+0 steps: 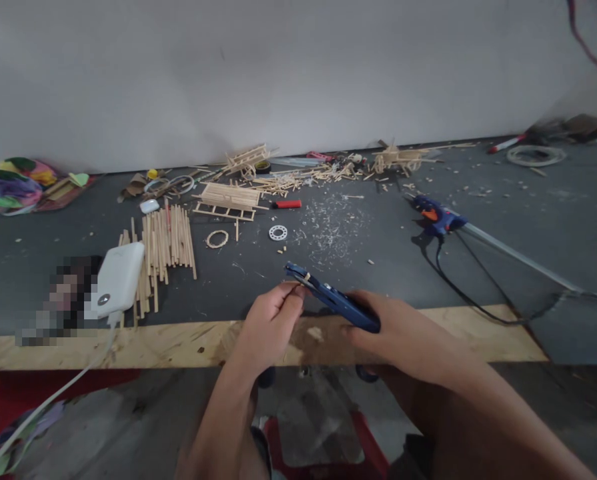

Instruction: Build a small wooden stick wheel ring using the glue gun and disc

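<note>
My right hand [388, 327] is wrapped round a blue hand cutter [341, 305], whose jaws point up and left over the table's front edge. My left hand [273, 323] is closed in a pinch right beside those jaws. A short light wooden stick [307, 276] pokes up at the jaws; most of it is hidden by the fingers and the tool. Just beyond the hands lie a white ring with holes [278, 233], small cut stick ends [282, 251] and a woven-looking ring [217, 239].
Left lie a bundle of wooden sticks [168, 240] and a white power bank [121, 277] with a cable. A small stick-built frame [228, 200], a red lighter [287, 204] and scraps lie farther back. A blue glue gun [435, 215] with its cord is at right.
</note>
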The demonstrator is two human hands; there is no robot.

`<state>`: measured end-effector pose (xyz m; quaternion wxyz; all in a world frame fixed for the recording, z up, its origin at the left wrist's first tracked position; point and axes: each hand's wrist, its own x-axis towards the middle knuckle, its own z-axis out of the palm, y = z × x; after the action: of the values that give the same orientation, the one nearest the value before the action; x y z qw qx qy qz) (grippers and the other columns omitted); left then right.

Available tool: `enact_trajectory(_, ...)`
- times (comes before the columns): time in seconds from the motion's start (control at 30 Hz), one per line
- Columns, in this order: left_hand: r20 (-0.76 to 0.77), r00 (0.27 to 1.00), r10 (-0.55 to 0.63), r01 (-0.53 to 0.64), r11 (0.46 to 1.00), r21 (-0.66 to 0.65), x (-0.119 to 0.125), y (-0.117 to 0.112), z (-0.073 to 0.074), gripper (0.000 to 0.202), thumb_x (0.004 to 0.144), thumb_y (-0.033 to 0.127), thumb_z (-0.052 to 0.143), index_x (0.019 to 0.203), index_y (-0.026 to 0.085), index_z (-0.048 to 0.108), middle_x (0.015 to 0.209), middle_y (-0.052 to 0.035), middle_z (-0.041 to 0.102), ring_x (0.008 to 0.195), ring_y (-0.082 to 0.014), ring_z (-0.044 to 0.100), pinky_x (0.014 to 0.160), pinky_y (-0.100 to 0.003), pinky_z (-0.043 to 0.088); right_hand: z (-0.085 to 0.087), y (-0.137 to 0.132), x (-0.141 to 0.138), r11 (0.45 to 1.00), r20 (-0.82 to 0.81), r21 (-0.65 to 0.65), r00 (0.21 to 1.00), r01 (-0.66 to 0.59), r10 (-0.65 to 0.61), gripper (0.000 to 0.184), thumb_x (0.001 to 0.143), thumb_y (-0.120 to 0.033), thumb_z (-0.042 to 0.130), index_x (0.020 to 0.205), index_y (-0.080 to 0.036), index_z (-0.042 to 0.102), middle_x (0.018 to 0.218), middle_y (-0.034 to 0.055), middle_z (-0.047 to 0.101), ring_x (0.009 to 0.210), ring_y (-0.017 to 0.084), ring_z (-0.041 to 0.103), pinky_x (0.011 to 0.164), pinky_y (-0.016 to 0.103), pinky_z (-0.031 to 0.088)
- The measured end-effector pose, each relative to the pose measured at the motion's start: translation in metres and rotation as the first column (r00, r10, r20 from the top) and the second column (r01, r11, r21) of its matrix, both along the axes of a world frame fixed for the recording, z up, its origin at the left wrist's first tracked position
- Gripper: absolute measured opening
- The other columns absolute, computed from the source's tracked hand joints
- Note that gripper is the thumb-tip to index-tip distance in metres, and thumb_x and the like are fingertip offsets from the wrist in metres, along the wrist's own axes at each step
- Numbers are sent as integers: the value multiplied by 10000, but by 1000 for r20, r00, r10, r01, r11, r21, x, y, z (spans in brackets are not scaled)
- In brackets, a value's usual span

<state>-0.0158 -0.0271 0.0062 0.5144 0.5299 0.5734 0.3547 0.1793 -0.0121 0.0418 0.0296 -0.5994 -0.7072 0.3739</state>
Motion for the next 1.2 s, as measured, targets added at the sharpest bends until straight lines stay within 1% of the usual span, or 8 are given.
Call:
enact_trajectory(0.13, -95, 995, 15, -12, 999, 38, 0, -1, 3, 264, 890, 358, 422, 736, 185, 550, 535, 59, 371, 496, -102, 332, 487, -230, 256, -4, 0, 0, 1000, -4, 26, 1000, -16, 16, 227, 735, -289, 536, 929, -228, 635, 796, 31, 689, 676, 191, 601, 563, 279, 362)
enact_trajectory(0.27, -191, 980, 60, -42, 995, 95, -1, 2, 4, 246, 871, 273, 405, 802, 178, 621, 642, 16, 552, 602, -128, 462, 567, -237, 326, -11, 2, -4, 998, -11, 59, 1000, -24, 25, 252, 760, -303, 523, 964, -226, 649, 806, 29, 692, 664, 179, 588, 552, 269, 352)
enact_trajectory(0.33, -206, 976, 67, -45, 993, 111, -3, 5, 4, 263, 867, 274, 401, 821, 175, 640, 686, 2, 588, 656, -142, 493, 602, -241, 345, -14, 5, -6, 996, 26, 90, 999, -30, 28, 255, 763, -316, 523, 960, -219, 653, 826, 36, 695, 671, 178, 584, 552, 265, 346)
enact_trajectory(0.43, -211, 976, 54, -35, 995, 94, -4, 13, 0, 297, 867, 328, 404, 836, 176, 657, 632, 10, 547, 619, -148, 478, 574, -248, 331, -15, 11, -9, 989, 108, 127, 992, -73, 59, 203, 779, -346, 502, 822, -205, 642, 769, 41, 680, 645, 173, 560, 542, 263, 323)
enact_trajectory(0.57, -172, 985, 15, -6, 999, 52, -5, 25, -7, 336, 863, 385, 401, 852, 175, 664, 570, 21, 488, 510, -132, 405, 517, -249, 294, -16, 21, -9, 985, 165, 115, 980, -128, 108, 243, 802, -381, 455, 696, -202, 580, 669, 33, 638, 592, 164, 536, 523, 261, 308)
enact_trajectory(0.83, -98, 995, -16, 18, 1000, 22, -5, 44, -18, 289, 844, 382, 434, 744, 174, 607, 559, 27, 443, 459, -100, 332, 468, -241, 242, -23, 42, -7, 991, 124, -91, 987, -94, 105, 281, 807, -395, 430, 676, -186, 563, 579, 42, 618, 498, 149, 543, 457, 248, 324)
enact_trajectory(1.0, -23, 1000, 6, -6, 1000, -27, -4, 51, -16, 288, 841, 400, 450, 718, 181, 591, 554, 26, 431, 454, -100, 312, 448, -244, 219, -21, 52, -5, 992, 174, -87, 980, -86, 101, 305, 800, -404, 441, 626, -180, 553, 559, 46, 594, 454, 133, 504, 440, 248, 317)
enact_trajectory(1.2, 48, 999, 23, -15, 989, -150, 7, 62, -7, 278, 832, 413, 477, 729, 179, 588, 527, 41, 391, 427, -91, 280, 424, -240, 185, -16, 63, 5, 991, 149, -120, 985, -65, 83, 280, 802, -396, 444, 675, -183, 572, 578, 35, 600, 435, 114, 481, 431, 238, 305)
